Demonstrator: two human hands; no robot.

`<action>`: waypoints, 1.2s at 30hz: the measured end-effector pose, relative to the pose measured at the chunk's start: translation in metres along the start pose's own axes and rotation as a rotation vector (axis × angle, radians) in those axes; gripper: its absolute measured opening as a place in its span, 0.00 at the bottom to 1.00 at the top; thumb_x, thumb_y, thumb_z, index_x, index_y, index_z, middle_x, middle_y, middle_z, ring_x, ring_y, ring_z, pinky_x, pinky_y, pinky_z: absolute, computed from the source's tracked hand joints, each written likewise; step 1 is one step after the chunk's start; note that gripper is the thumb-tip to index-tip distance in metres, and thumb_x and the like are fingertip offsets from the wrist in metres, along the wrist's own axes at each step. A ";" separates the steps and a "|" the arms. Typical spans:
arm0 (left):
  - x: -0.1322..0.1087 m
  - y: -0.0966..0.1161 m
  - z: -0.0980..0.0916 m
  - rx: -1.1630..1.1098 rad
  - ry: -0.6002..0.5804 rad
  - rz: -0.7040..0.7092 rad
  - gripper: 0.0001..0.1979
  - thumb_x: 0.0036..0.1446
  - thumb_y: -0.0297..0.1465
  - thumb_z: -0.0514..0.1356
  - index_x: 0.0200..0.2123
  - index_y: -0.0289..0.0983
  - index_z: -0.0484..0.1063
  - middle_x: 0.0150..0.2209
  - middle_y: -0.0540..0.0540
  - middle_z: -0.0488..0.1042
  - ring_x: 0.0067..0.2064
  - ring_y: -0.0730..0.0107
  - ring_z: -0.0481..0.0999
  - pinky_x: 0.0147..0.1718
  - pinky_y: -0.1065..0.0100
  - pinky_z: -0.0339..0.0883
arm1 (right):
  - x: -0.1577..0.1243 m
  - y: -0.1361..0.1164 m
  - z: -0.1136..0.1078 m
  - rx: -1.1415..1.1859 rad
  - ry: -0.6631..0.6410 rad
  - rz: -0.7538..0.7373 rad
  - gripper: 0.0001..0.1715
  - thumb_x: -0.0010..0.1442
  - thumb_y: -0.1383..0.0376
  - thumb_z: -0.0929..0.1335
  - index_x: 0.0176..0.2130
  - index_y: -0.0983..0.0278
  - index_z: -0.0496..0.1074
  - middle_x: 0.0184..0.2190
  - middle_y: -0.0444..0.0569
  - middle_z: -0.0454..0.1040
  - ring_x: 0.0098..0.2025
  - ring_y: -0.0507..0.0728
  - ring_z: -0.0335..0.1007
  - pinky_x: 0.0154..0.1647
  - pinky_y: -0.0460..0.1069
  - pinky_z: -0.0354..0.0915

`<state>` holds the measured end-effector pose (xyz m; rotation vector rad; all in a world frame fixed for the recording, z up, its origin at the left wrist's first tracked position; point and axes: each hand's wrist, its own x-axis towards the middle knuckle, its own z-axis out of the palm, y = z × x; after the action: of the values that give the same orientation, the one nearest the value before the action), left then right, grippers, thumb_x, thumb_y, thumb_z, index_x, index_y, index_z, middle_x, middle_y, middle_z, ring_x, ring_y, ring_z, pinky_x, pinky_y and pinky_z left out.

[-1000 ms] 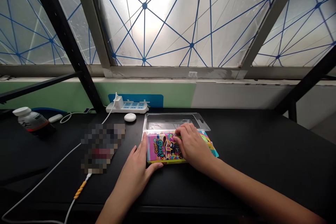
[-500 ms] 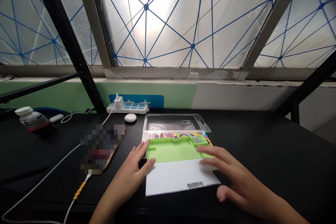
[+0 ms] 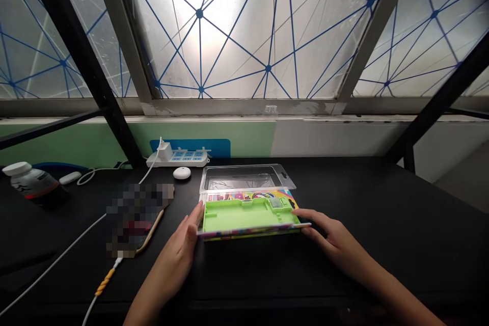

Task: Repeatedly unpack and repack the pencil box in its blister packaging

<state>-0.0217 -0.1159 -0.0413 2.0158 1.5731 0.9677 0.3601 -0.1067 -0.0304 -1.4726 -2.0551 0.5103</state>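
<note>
Both hands [image 3: 179, 249] [image 3: 328, 237] flank the green case [image 3: 246, 215].

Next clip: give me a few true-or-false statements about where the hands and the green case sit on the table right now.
1. The left hand touches the left end of the green case. True.
2. The right hand rests on the bottle. False: it is at the right end of the green case, and the bottle is far off to the left, untouched.
3. A clear plastic shell lies just behind the green case. True.
4. The power strip sits in front of the green case. False: it sits behind it, by the wall.
</note>
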 end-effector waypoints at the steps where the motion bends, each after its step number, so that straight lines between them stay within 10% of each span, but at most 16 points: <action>1: 0.000 -0.001 0.000 -0.037 -0.021 -0.012 0.30 0.71 0.47 0.36 0.70 0.44 0.54 0.67 0.44 0.61 0.68 0.53 0.59 0.63 0.48 0.60 | 0.000 0.000 0.000 0.007 0.025 0.014 0.23 0.68 0.50 0.62 0.55 0.56 0.72 0.55 0.54 0.76 0.55 0.67 0.73 0.54 0.63 0.71; 8: 0.006 0.015 0.002 -0.105 -0.086 -0.088 0.36 0.68 0.49 0.50 0.72 0.41 0.45 0.67 0.39 0.63 0.66 0.54 0.64 0.62 0.52 0.61 | 0.006 0.001 0.009 -0.187 0.033 -0.067 0.41 0.63 0.50 0.67 0.69 0.59 0.55 0.64 0.59 0.67 0.62 0.69 0.66 0.58 0.65 0.68; 15: 0.006 0.022 -0.003 -0.071 0.107 0.106 0.31 0.63 0.42 0.60 0.67 0.47 0.58 0.64 0.46 0.68 0.63 0.55 0.69 0.60 0.60 0.66 | -0.001 -0.001 0.015 -0.148 0.107 -0.128 0.40 0.66 0.56 0.66 0.71 0.55 0.49 0.58 0.55 0.73 0.56 0.66 0.72 0.51 0.60 0.73; 22: 0.085 0.039 -0.006 -0.098 0.224 0.166 0.30 0.62 0.45 0.61 0.63 0.42 0.64 0.63 0.43 0.69 0.63 0.55 0.69 0.61 0.57 0.63 | 0.066 -0.013 -0.018 -0.062 0.214 -0.017 0.41 0.63 0.50 0.67 0.69 0.59 0.57 0.55 0.55 0.76 0.33 0.61 0.78 0.35 0.57 0.76; 27: 0.123 0.022 0.008 -0.044 0.197 0.070 0.29 0.66 0.47 0.54 0.66 0.41 0.62 0.64 0.40 0.67 0.66 0.52 0.63 0.62 0.54 0.60 | 0.115 0.001 -0.008 -0.063 0.250 -0.079 0.37 0.64 0.52 0.66 0.68 0.62 0.60 0.58 0.56 0.74 0.51 0.67 0.76 0.49 0.60 0.73; 36: 0.120 0.001 0.016 0.231 -0.050 0.004 0.29 0.67 0.46 0.51 0.66 0.38 0.62 0.68 0.37 0.61 0.70 0.49 0.54 0.62 0.51 0.59 | 0.109 0.024 0.016 -0.222 0.115 -0.292 0.22 0.70 0.57 0.62 0.58 0.61 0.69 0.61 0.57 0.71 0.66 0.66 0.61 0.62 0.68 0.60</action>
<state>0.0058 0.0000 -0.0192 2.1783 1.7224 0.7597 0.3408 0.0046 -0.0336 -1.2550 -2.2381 0.0826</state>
